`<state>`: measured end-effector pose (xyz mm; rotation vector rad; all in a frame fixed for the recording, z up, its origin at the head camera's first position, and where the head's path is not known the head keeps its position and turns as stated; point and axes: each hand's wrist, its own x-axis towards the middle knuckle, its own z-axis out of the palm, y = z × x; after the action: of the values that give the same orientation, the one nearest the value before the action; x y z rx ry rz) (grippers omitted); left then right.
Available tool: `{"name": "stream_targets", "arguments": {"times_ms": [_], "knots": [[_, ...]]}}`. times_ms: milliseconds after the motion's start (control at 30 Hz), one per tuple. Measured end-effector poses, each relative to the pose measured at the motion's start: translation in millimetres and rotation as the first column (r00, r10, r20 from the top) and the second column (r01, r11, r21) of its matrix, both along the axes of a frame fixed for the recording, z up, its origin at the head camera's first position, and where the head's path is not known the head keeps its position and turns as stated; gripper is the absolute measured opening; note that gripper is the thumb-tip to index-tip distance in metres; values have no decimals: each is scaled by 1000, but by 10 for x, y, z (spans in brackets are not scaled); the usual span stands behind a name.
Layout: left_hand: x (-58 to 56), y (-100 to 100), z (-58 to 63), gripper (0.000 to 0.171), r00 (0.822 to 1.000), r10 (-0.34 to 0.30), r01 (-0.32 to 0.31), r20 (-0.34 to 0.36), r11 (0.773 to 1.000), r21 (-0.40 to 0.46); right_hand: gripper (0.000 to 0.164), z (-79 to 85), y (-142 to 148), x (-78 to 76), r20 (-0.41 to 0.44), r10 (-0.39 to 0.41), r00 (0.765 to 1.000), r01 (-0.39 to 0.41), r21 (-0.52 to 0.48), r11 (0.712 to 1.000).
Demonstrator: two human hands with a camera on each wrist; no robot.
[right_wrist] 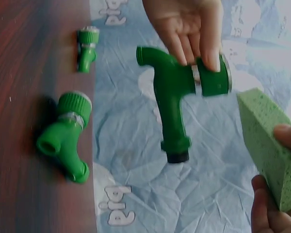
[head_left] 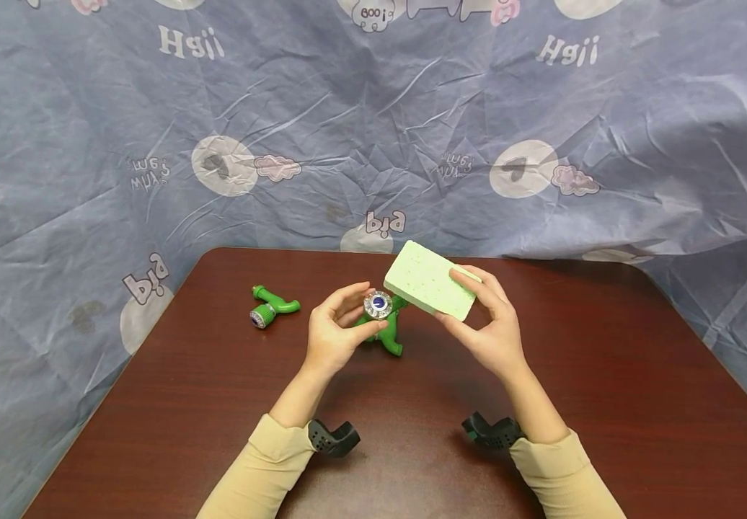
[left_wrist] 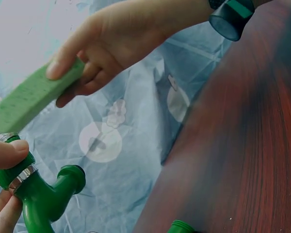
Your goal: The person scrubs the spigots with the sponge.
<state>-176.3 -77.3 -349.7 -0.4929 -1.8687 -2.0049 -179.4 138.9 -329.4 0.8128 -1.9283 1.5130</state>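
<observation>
My left hand grips a green tap by its ribbed knob, held up above the table. The knob's clear, jewel-like cap with a blue centre faces the head camera. In the right wrist view the tap's curved spout and black-tipped threaded end show. My right hand pinches a light green sponge between thumb and fingers. One corner of this rectangular block points at the knob, close beside it in the head view. In the left wrist view the sponge overlaps the cap's edge.
Two more green taps lie on the dark reddish-brown table: one at the left, another nearer the middle, partly behind the left hand in the head view. A wrinkled blue printed sheet hangs behind the table. Both wrists wear black bands.
</observation>
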Motion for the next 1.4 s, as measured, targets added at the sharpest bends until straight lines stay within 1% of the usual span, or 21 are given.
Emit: {"name": "stream_targets", "arguments": {"times_ms": [167,267,333,433,567,633,700,833,1067,1167,1333,1400], "knots": [[-1,0,3,53,1000,9,-9,4,1000,-14,56,15,-82,64,-21,68,997,-66,106,992],[6,2,10,53,1000,12,-12,5,1000,-19,55,14,-114,85,-27,86,996,-81,146,986],[12,3,17,53,1000,12,-12,4,1000,-18,55,10,-114,84,-23,77,997,-73,153,986],[18,4,30,53,1000,9,-9,1,1000,-15,54,4,-83,61,-25,27,999,-23,142,990],[17,0,37,53,1000,7,-7,0,1000,3,54,-14,-2,-2,-17,-84,996,86,100,991],[20,-5,45,53,1000,8,-8,-2,1000,16,54,-24,44,-32,4,-116,993,115,71,991],[22,-13,50,53,1000,15,-15,2,1000,24,54,-28,84,-53,31,-128,991,126,57,990],[21,-30,59,54,1000,29,-30,11,999,32,54,-19,138,-66,85,-86,993,81,62,995],[15,-43,65,54,998,56,-57,26,998,41,54,-15,161,-50,124,43,991,-58,123,991],[8,-42,63,50,998,55,-56,22,997,57,54,-17,145,-45,126,55,991,-71,130,989],[-8,-41,40,45,999,47,-47,4,996,74,54,-19,114,-33,122,41,992,-56,120,991],[-44,-47,-14,46,999,38,-37,-7,996,79,54,-19,107,-31,124,37,992,-52,116,992]]}}
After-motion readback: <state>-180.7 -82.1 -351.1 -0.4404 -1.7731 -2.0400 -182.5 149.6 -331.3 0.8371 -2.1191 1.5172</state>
